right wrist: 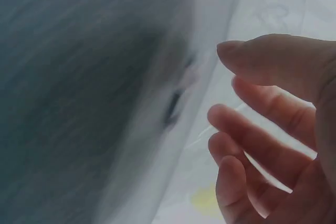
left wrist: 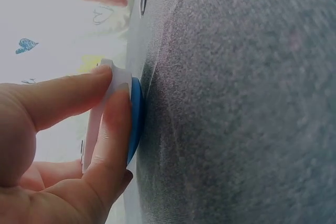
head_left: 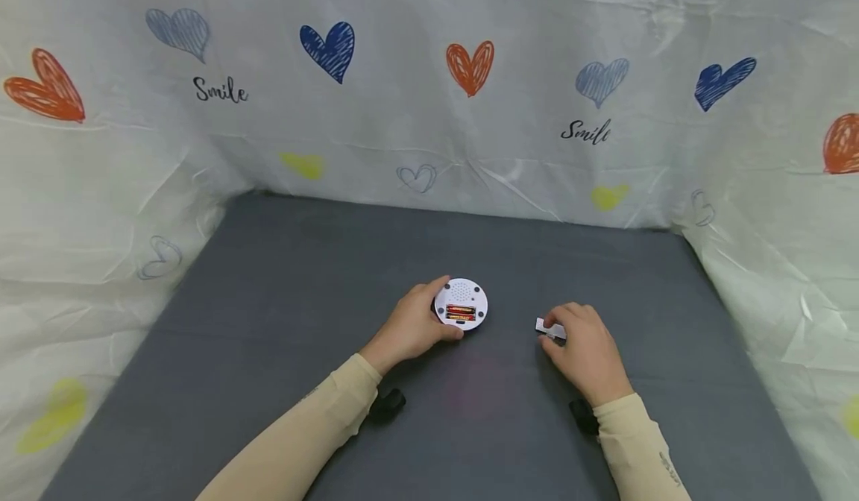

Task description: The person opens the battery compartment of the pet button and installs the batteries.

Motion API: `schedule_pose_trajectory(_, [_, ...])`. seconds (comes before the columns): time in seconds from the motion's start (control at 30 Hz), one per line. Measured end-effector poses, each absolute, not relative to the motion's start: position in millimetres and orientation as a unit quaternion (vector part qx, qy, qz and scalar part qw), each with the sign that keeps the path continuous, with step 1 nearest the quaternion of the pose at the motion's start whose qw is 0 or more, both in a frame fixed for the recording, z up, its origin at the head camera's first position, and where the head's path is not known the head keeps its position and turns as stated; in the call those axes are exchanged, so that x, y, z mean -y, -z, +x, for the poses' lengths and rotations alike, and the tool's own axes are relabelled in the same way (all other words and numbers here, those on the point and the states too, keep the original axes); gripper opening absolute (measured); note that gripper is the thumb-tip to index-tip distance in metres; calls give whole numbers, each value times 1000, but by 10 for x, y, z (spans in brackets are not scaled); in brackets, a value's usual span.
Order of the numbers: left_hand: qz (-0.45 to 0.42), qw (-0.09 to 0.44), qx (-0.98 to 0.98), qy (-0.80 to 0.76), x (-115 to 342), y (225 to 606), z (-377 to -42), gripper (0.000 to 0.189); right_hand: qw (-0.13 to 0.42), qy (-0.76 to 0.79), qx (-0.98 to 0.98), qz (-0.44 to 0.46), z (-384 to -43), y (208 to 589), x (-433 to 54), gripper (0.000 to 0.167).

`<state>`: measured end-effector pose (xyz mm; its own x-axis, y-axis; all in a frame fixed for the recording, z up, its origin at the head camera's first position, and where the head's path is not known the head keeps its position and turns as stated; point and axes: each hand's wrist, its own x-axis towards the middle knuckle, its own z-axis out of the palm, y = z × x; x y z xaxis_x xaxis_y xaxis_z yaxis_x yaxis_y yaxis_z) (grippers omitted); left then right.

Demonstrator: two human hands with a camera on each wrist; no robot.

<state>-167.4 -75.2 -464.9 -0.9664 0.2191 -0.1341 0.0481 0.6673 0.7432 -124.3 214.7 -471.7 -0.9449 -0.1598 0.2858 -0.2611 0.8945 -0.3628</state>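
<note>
My left hand (head_left: 412, 323) grips a round white device (head_left: 463, 291) by its edge, thumb on the near side. The device's back faces up, with small dark feet, a patch of speaker holes and an uncovered compartment holding two red batteries (head_left: 461, 313). From the side, the left wrist view shows its blue underside (left wrist: 136, 121) close over the cloth. My right hand (head_left: 590, 352) hovers at a small white flat piece (head_left: 541, 325), fingers loosely bent. Nothing shows between those fingers in the right wrist view. A small dark slim object (right wrist: 174, 104) lies by the white piece, blurred there.
A dark grey cloth (head_left: 322, 262) covers the table. White sheeting (head_left: 403, 128) printed with hearts and "Smile" stands at the back and both sides. Dark wrist cameras sit under each wrist, the left one (head_left: 388, 404) low over the cloth.
</note>
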Motion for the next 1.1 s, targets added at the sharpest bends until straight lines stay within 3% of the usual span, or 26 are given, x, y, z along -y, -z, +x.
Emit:
schedule_pose_trajectory(0.33, [53,101,-910,-398,962,4687,-1617,103,118,-185,966,137,-1277,4824,-2130,17])
schedule_pose_trajectory(0.67, [68,108,-911,-393,853,4643,-1627,101,122,-164,972,114,-1360,4789,-2128,19])
schedule_pose_trajectory(0.87, [71,112,-910,-392,803,4622,-1640,101,107,-161,974,119,-1410,4688,-1960,14])
schedule_pose_trajectory(1.1, [78,107,-913,-386,764,4609,-1663,100,125,-175,966,146,-1437,4477,-1668,13])
